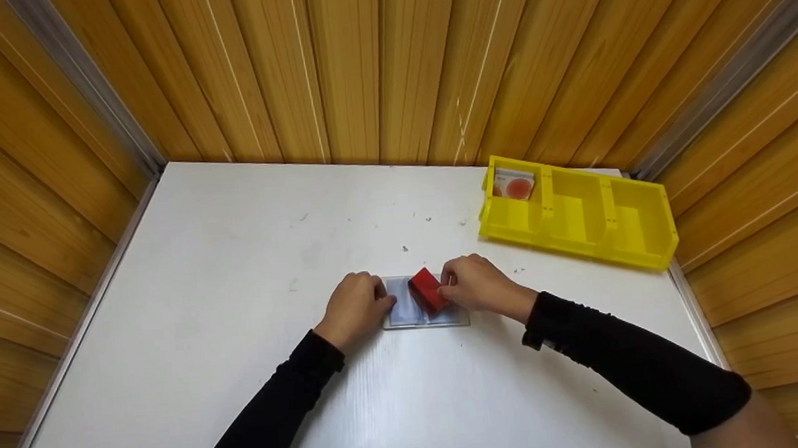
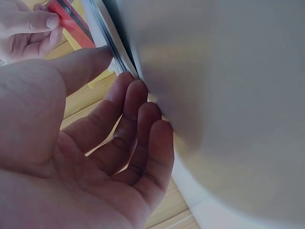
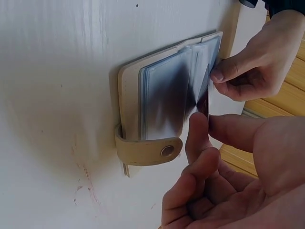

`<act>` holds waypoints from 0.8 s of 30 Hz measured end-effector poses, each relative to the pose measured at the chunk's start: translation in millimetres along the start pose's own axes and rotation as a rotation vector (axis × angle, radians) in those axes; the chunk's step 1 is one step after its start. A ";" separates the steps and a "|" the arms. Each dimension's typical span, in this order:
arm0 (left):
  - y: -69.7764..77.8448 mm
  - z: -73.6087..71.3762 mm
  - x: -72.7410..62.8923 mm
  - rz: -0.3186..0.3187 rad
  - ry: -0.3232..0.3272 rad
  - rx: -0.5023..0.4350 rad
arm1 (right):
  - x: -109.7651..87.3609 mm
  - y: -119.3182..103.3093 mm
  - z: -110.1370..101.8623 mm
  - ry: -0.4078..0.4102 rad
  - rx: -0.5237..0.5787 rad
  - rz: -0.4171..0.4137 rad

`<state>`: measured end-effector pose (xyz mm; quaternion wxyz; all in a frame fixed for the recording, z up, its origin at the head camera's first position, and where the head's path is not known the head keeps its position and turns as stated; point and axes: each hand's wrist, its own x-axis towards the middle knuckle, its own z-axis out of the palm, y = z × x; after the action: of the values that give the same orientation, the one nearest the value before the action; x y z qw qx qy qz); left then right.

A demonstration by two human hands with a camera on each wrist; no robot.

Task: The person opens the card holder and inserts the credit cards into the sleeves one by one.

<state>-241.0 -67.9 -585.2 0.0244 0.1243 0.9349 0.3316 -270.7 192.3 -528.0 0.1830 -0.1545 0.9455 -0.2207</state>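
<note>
Left hand (image 1: 353, 306): thumb and fingers pinch the wallet (image 1: 406, 304).
Right hand (image 1: 481, 284): fingertips pinch the red card (image 1: 426, 289).
Wallet: between the hands.
Card: I'd brace the wallet, avoid bending.

Open beige wallet (image 3: 129, 98) (clear sleeves (image 3: 166, 95)), flat on table (image 1: 236, 246), tilted red card (image 1: 427, 289) above.

The sleeves (image 3: 164, 98) look glossy plastic, the strap (image 3: 142, 151) smooth leather.

The head camera looks forward and down across the white worktop (image 1: 249, 232) to its far edge; both wrist cameras closely face the open beige clear-sleeved wallet (image 3: 164, 98).
</note>
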 end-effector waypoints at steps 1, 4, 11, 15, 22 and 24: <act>0.1 0.1 0.0 -0.002 -0.001 -0.001 | -0.6 -0.3 0.0 -0.002 -0.002 0.004; 0.0 0.3 0.2 -0.005 -0.003 -0.003 | -1.8 -0.6 -0.6 -0.004 -0.017 0.015; -1.7 1.6 -0.4 -0.002 -0.003 0.005 | -2.1 -2.4 0.8 -0.005 -0.020 0.013; -1.4 1.3 -0.2 -0.005 -0.005 0.007 | -0.7 -4.8 3.5 -0.008 -0.011 0.011; -1.9 2.6 0.9 -0.013 -0.009 0.011 | 0.0 -8.0 4.7 -0.003 -0.025 0.007; -1.8 2.5 1.2 -0.016 -0.010 0.014 | -0.3 -8.5 4.7 0.000 -0.037 0.000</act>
<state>-242.2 -67.5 -588.3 0.0310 0.1188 0.9380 0.3243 -266.7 183.5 -527.8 0.1801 -0.1578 0.9495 -0.2029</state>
